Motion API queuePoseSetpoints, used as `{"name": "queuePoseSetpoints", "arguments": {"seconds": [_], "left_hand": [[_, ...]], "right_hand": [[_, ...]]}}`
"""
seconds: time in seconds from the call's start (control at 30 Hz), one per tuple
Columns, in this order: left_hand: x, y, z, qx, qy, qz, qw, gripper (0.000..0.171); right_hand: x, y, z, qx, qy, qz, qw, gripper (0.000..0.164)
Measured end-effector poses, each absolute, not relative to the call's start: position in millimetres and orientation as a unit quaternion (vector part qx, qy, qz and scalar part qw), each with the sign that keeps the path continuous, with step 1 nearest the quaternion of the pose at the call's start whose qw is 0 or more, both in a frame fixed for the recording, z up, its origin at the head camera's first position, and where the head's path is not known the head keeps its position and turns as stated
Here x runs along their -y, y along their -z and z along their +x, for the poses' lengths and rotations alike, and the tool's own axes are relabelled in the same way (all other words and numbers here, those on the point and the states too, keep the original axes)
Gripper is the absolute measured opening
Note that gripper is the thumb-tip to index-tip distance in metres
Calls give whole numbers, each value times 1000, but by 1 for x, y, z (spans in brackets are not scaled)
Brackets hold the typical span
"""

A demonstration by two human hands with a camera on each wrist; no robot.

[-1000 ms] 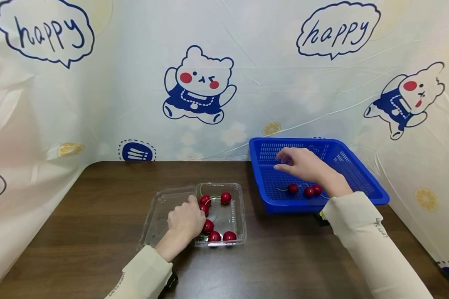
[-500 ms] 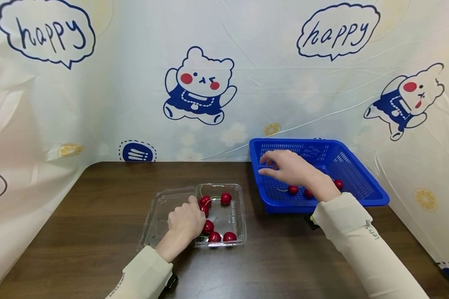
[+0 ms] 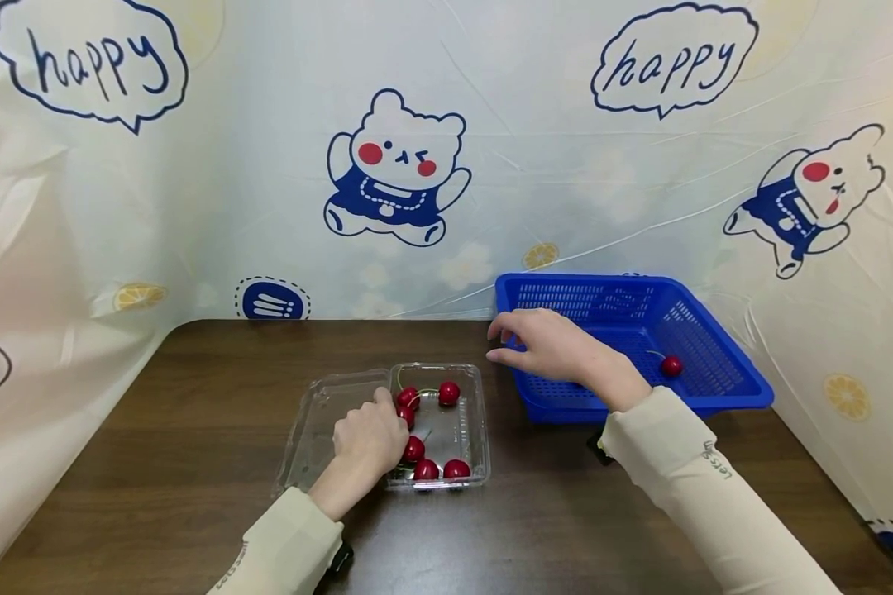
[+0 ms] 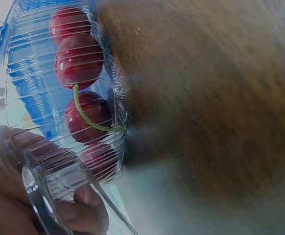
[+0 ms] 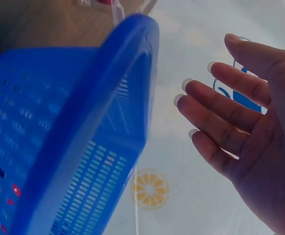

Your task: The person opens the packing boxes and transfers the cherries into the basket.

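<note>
A clear plastic clamshell box (image 3: 482, 426) sits on the table with its lid (image 3: 308, 426) folded out to the left. Several red cherries with green stems lie inside, among them a cherry (image 3: 449, 393) at the back right. My left hand (image 3: 368, 434) grips the box's left edge where the lid joins; in the left wrist view its fingers wrap the plastic beside the cherries (image 4: 79, 61). My right hand (image 3: 554, 347) hovers over the left rim of a blue basket (image 3: 628, 289), fingers relaxed and holding nothing. One cherry (image 3: 671, 366) shows in the basket; the forearm hides others.
The brown wooden table (image 3: 216, 397) ends at a patterned cloth (image 3: 283, 207) that rises behind it and on both sides. The basket's raised rim stands to the right of the box, with a narrow strip of table between them.
My right hand has moved left and slightly down, from inside the basket to its left rim. One cherry at the basket's right has come into view. My left hand has stayed put.
</note>
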State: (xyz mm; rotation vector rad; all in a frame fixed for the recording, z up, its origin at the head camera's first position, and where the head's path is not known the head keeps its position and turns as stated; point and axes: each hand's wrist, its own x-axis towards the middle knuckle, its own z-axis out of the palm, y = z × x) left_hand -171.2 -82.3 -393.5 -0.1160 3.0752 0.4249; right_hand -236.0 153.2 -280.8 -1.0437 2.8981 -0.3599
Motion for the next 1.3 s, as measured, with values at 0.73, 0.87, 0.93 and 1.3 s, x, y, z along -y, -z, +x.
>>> {"name": "queuePoseSetpoints", "arguments": {"seconds": [0.73, 0.87, 0.93, 1.3], "left_hand": [[83, 394, -172, -990, -138, -37, 16, 29], [83, 394, -172, -990, -137, -38, 17, 29], [83, 394, -172, -990, -138, -38, 17, 28], [83, 394, -172, -989, -141, -40, 15, 28]], "right_hand": [[-124, 306, -219, -905, 74, -419, 30, 28], [-119, 313, -217, -898, 51, -435, 27, 30], [-117, 316, -216, -895, 45, -443, 29, 32], [-105, 330, -206, -886, 11, -462, 50, 35]]}}
